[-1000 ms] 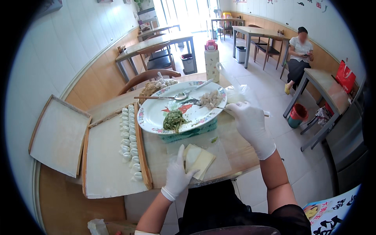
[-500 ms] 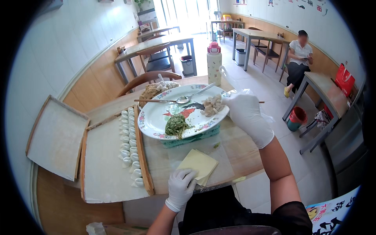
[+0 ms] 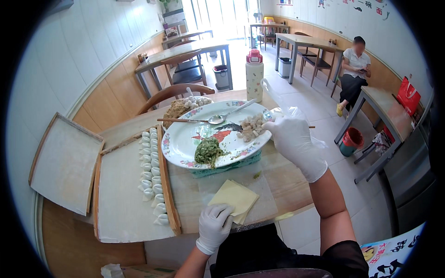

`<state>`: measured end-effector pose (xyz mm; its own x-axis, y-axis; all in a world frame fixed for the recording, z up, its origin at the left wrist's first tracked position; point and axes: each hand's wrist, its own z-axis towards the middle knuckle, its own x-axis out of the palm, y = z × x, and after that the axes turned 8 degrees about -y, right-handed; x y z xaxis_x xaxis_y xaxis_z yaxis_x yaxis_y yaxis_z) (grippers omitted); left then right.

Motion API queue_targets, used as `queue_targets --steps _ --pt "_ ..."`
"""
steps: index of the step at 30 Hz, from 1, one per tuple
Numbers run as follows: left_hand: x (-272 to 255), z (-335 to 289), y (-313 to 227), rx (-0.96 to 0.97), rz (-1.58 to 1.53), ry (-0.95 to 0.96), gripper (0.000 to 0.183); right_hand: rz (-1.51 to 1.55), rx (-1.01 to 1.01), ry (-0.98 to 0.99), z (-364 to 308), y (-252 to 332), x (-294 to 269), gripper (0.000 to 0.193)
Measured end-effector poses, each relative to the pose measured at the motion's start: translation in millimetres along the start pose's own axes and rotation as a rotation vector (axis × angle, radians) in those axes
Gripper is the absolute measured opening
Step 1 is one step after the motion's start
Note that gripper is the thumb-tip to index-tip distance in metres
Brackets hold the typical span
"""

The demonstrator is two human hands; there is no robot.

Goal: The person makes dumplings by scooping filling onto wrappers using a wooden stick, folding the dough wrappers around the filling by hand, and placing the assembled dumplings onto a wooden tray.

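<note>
My left hand (image 3: 215, 227), in a white glove, is closed on the near corner of a stack of square yellow dough wrappers (image 3: 237, 198) at the table's front. My gloved right hand (image 3: 294, 141) is closed at the right rim of a large floral oval plate (image 3: 181, 146). A thin brown stick (image 3: 312, 127) pokes out beyond that hand; its other end is mostly hidden. Beside the fingers lies a heap of pale, chunky filling (image 3: 252, 127). Green chopped filling (image 3: 208, 150) sits at the plate's near side. A metal spoon (image 3: 216, 119) and a brown stick rest across its far side.
Rows of folded dumplings (image 3: 152, 171) line the right side of a wood-framed tray (image 3: 123, 199); another tray (image 3: 65, 162) leans farther left. A green box (image 3: 227, 169) is under the plate. Behind stand a bottle (image 3: 254, 81) and a brown-and-white heap (image 3: 178, 109). A seated person (image 3: 356, 69) is at right.
My right hand has shifted slightly down and right at the plate's rim, and more of the pale filling shows. The left hand stays at the wrappers.
</note>
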<state>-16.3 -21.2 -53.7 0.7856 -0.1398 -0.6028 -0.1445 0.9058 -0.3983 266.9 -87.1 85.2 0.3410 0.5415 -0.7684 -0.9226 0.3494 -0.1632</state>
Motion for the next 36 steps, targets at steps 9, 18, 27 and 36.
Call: queue_targets --steps 9,18,27,36 --pt "1.0 -0.7 0.3 0.021 0.003 -0.016 0.031 0.073 -0.068 -0.03 -4.1 5.2 -7.5 0.008" --pt "0.5 0.1 0.8 0.037 -0.004 -0.03 0.03 0.03 -0.113 0.026 -9.8 25.9 -3.9 0.003" --pt "0.9 -1.9 2.2 0.022 -0.024 -0.028 0.026 0.202 -0.098 0.027 -5.3 30.9 -21.2 0.013" --pt "2.0 -1.1 2.8 0.039 -0.015 -0.021 0.027 0.301 -0.384 -0.152 39.3 30.7 21.2 0.019"
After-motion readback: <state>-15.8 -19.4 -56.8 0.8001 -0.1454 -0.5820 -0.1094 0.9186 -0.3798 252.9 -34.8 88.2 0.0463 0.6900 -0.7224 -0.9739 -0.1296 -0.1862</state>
